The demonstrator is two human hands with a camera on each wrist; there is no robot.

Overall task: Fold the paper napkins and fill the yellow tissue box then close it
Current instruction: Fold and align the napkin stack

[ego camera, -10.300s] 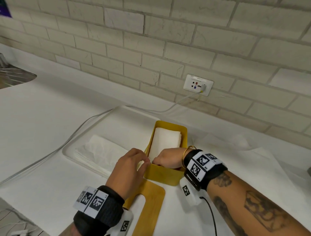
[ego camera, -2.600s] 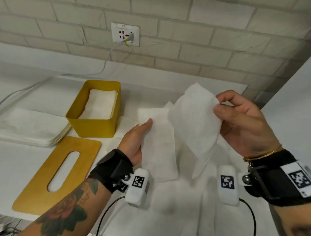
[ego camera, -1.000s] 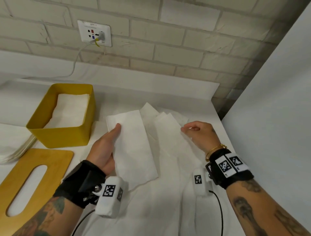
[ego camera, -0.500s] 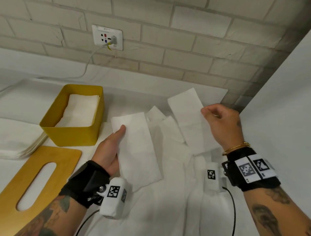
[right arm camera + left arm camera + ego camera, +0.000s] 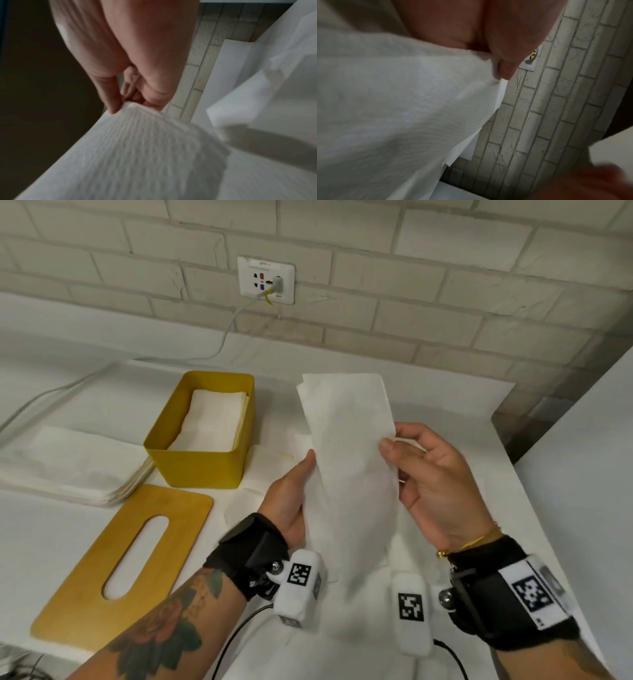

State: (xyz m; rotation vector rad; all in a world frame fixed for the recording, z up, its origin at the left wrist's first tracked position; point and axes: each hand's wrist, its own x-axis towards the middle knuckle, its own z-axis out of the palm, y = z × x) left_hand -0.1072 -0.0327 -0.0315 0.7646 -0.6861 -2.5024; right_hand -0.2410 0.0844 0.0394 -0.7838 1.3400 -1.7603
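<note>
At the centre of the head view a folded paper napkin (image 5: 349,440) is held up above the table (image 5: 51,542) between both hands. The left hand (image 5: 291,494) lies along its left edge with fingers nearly straight, thumb on the paper. The right hand (image 5: 435,484) pinches the right edge between thumb and curled fingers. Half a second earlier the right hand held its strip apart, further right, while the left pressed another napkin flat on the table; now the paper is together and raised.

The yellow tissue box (image 5: 202,446) stands open at centre left, part filled with folded napkins (image 5: 212,422); its slotted lid (image 5: 120,563) lies flat at lower left, beside a stack of unfolded napkins (image 5: 68,467).

The right wrist view shows the fingertips (image 5: 113,105) nipping the napkin's corner, which the head view hides. The left wrist view shows the thumb (image 5: 506,67) on the paper's edge.
</note>
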